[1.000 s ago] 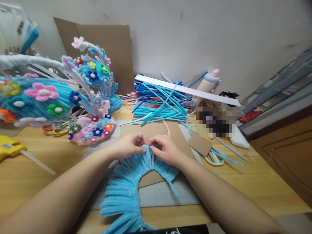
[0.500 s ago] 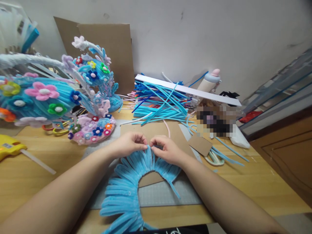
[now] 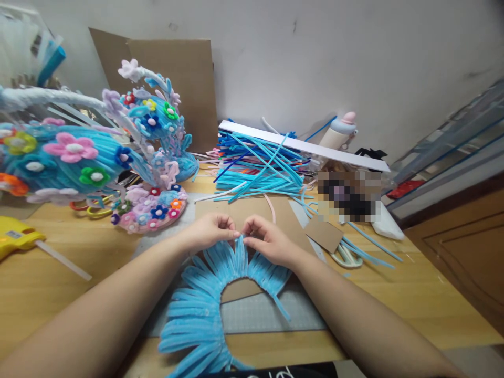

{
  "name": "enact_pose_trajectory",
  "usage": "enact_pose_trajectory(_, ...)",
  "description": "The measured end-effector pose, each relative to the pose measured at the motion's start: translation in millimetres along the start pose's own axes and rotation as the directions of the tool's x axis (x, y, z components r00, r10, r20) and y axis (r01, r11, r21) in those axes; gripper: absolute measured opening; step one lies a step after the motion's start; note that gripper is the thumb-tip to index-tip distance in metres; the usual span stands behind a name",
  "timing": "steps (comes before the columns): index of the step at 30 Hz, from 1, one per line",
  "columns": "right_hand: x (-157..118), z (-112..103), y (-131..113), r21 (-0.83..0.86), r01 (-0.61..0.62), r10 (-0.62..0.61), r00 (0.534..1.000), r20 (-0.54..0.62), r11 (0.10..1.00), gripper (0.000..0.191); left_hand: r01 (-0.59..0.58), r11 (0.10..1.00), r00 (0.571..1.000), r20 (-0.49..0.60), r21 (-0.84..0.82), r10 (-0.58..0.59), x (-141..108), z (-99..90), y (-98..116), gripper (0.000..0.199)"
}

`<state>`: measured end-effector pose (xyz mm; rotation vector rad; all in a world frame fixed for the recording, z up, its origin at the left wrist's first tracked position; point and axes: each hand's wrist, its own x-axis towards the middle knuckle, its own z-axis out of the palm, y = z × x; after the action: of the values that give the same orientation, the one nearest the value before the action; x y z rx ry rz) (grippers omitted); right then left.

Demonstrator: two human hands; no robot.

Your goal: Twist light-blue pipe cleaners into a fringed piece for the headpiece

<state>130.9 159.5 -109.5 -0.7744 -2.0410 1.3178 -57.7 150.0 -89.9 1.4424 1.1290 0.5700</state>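
A curved fringe of light-blue pipe cleaners, bent into side-by-side loops, lies over the cutting mat and a piece of cardboard. At its upper edge, my left hand pinches the tip of one loop between thumb and index finger. My right hand is closed on the same loop from the right, its fingertips almost touching those of the left. The loops fan outward on the left, and a loose stem end sticks out below my right hand. What lies right between the fingertips is partly hidden.
A pile of blue pipe cleaners lies at the back under a white strip. Flower-covered blue ornaments stand at the left, beside a yellow glue gun. A small cardboard piece and a bottle are at the right.
Both hands stay at the same loop with slight finger movement. The left part of the blue fringe has shifted a little; everything else looks the same.
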Motion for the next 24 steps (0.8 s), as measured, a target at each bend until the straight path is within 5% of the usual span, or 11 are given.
enact_pose_trajectory(7,1.2,1.3,0.2,-0.098,0.006,-0.009,1.000,-0.028,0.995,0.003,-0.010,0.957,0.999,-0.046,0.288,0.024,-4.9,2.7,2.2,0.030)
enact_pose_trajectory(14,3.3,0.6,-2.3,-0.202,0.044,-0.047,0.999,-0.011,0.978,0.007,-0.073,0.945,0.995,-0.038,0.320,0.090,-3.7,6.8,0.1,0.027)
enact_pose_trajectory(20,0.6,-11.3,0.4,-0.597,0.038,-0.041,0.999,0.009,0.802,0.005,-0.023,0.931,0.996,-0.077,0.363,0.055,-2.9,4.3,-0.3,0.017)
enact_pose_trajectory(24,-1.4,-14.5,-2.4,-0.647,0.025,-0.030,1.000,0.004,0.762,0.007,-0.040,0.937,0.994,-0.082,0.347,0.073,-3.2,4.4,1.4,0.014)
